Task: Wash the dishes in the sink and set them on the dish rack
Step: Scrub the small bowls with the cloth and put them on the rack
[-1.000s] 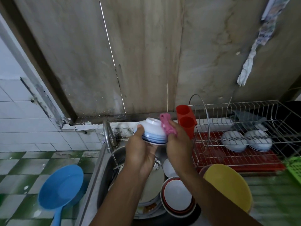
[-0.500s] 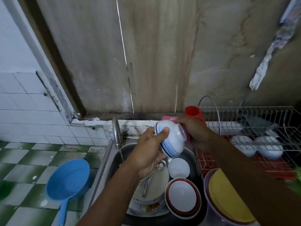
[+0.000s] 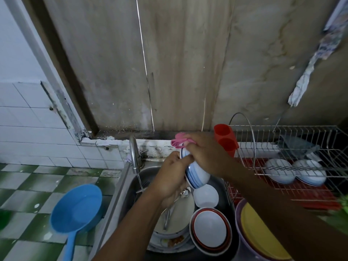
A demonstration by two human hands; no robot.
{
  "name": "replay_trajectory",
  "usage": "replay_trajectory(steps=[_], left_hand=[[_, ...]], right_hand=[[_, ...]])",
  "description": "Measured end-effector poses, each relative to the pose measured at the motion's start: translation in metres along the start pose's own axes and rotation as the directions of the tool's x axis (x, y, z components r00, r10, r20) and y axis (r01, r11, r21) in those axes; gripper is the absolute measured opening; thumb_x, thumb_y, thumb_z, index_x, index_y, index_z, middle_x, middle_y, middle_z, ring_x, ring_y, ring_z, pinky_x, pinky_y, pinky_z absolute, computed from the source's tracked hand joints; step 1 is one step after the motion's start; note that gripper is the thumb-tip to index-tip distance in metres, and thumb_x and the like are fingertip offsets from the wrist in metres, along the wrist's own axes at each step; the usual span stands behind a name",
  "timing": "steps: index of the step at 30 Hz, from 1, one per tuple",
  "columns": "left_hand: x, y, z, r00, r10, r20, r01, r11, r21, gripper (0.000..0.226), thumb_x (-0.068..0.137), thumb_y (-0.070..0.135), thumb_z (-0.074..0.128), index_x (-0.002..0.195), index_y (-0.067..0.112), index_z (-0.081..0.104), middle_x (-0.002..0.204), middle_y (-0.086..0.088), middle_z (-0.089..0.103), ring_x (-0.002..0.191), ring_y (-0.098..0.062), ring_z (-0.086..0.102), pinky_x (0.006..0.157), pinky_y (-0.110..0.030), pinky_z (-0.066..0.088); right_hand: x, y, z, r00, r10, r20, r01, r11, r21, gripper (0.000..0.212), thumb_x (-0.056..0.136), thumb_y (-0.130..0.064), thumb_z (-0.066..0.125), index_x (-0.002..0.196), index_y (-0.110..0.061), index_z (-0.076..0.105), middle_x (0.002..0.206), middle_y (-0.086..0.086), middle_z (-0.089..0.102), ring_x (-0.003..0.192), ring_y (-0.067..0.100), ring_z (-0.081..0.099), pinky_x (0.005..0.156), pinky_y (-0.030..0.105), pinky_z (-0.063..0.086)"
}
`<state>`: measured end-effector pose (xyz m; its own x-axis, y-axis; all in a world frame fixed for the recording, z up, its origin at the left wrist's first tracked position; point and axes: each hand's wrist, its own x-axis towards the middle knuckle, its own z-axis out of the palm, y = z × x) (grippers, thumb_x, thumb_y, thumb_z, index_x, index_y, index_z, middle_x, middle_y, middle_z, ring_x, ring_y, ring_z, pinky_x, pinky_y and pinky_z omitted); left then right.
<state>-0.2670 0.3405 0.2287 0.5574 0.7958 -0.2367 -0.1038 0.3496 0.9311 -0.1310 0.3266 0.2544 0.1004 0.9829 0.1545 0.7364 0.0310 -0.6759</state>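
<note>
Left hand (image 3: 169,178) grips one bowl (image 3: 196,177); right hand (image 3: 205,153) one scrubber (image 3: 178,141)

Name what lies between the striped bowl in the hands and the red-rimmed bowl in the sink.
A small white bowl sits in the sink between them, seen in the head view.

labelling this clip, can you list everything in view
striped bowl: 1, white and blue, held above sink
pink scrubber: 1, pink, against striped bowl
sink: 1, steel, below hands
tap: 1, silver, sink's back left, running
plates: stack, white, in sink
small bowl: 1, white, in sink
red-rimmed bowl: 1, white inside, sink's front
dish rack: 1, wire, right of sink
rack bowls: 2, white, in dish rack
cutlery holder: 1, red, dish rack's left end
yellow basin: 1, yellow, front right
dipper: 1, blue, left of sink
left hand: 1, grips striped bowl
right hand: 1, holds pink scrubber
</note>
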Motion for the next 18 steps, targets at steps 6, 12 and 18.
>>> replay_trajectory(steps=[6,12,18], left_hand=[[-0.001,0.016,-0.008,0.984,-0.016,0.178,0.126,0.767,-0.628,0.065,0.095,0.053,0.032,0.094,0.005,0.074,0.093,-0.013,0.074,0.086,-0.026,0.073,0.079,-0.036,0.060],[0.004,0.034,-0.006,0.996,-0.018,0.082,0.072,0.703,-0.707,0.056,0.104,0.035,0.040,0.138,-0.006,0.054,0.114,-0.022,0.068,0.103,-0.030,0.067,0.099,-0.038,0.052],[-0.005,0.030,0.004,1.000,-0.021,0.015,0.026,0.789,-0.614,0.034,0.107,0.023,0.041,0.122,-0.001,0.060,0.111,-0.021,0.074,0.094,-0.030,0.075,0.089,-0.045,0.060]], right_hand=[[-0.019,-0.014,0.018,0.899,-0.382,-0.215,0.259,0.858,-0.443,0.041,0.096,-0.022,0.044,0.127,-0.010,0.066,0.129,0.007,0.066,0.116,0.030,0.059,0.105,0.040,0.044],[-0.044,-0.004,0.055,0.795,-0.356,-0.491,0.243,0.929,-0.280,0.046,0.104,-0.024,0.039,0.148,-0.013,0.046,0.157,0.004,0.040,0.150,0.029,0.028,0.124,0.033,0.020],[-0.016,-0.016,0.017,0.820,0.316,-0.477,-0.065,0.880,0.471,0.025,0.110,-0.030,0.036,0.127,-0.033,0.054,0.127,-0.001,0.060,0.108,0.012,0.058,0.088,0.025,0.047]])
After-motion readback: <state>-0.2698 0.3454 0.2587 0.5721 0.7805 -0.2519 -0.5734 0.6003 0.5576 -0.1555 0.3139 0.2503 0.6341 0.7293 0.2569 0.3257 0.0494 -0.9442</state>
